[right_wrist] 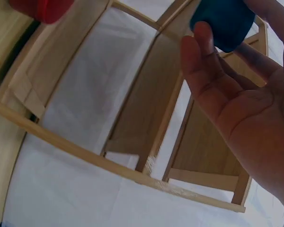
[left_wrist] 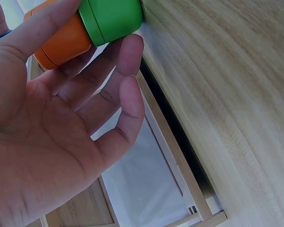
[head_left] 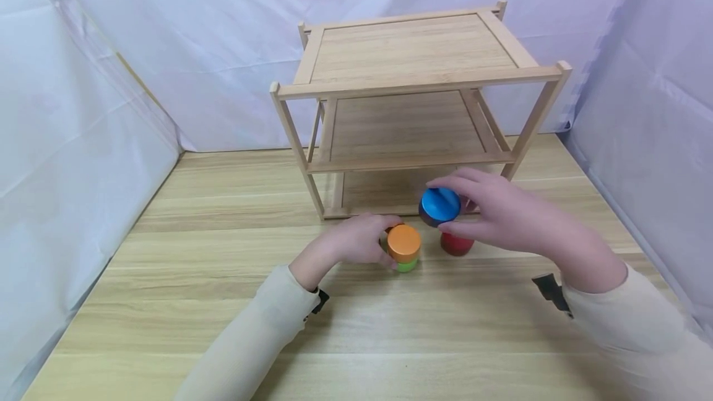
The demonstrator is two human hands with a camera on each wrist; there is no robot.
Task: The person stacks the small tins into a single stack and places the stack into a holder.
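My left hand grips a small round orange canister, thumb on one side and fingers on the other. Directly beneath it, a matching green canister stands on the table; in the left wrist view the thumb also reaches over the green canister. Higher up and to the right, my right hand holds a blue canister between thumb and fingers, clear of the table in the right wrist view. Partly hidden below that hand, a red canister rests on the table.
A three-tier wooden shelf stands just behind the canisters, its lowest board near table height. White cloth hangs at the back and both sides. The wood-grain table extends left and in front.
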